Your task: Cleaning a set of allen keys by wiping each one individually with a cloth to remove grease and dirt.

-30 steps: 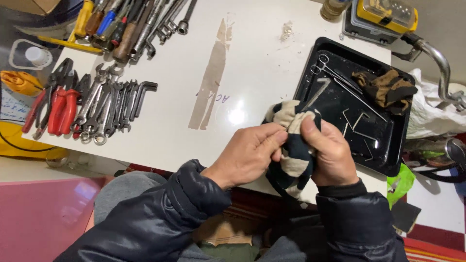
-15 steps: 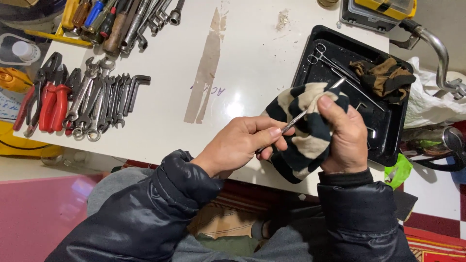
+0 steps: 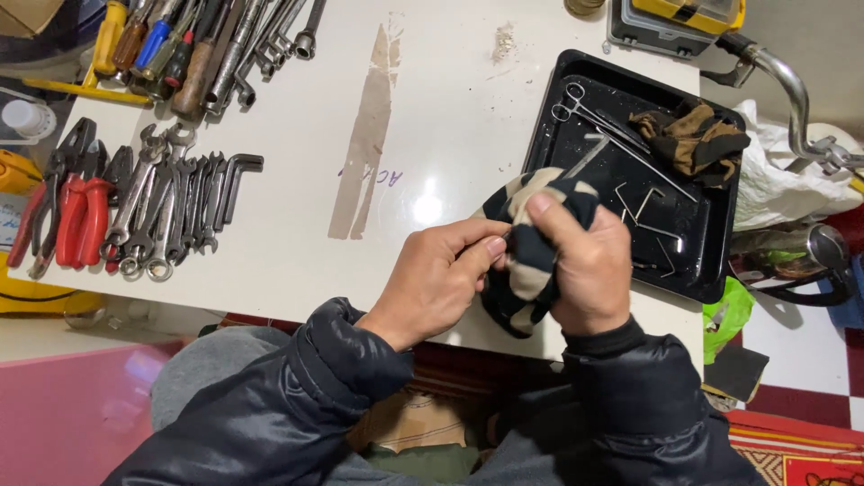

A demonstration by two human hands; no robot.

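Both hands meet over the near edge of the white desk. The right hand is wrapped around a black-and-cream striped cloth rag, fingers curled over its top, and a thin metal rod sticks out of the rag's upper end, slanting over the rim of the black rectangular plastic tray. The left hand pinches thumb against fingertips at the rag's left side; what it grips there is hidden by the cloth.

The rag hangs partly past the desk's front edge, just beside the tray's near left corner. Inside the tray lie a pair of slim steel scissors, several bent metal hex keys and a crumpled brown-and-black cloth near its far right corner.

Open white surface stretches left of the hands, crossed only by a strip of brown tape residue. Farther left, well apart from the hands, a row of steel wrenches and red-handled pliers lies near the desk's left edge, and a heap of screwdrivers and spanners fills the far left corner.
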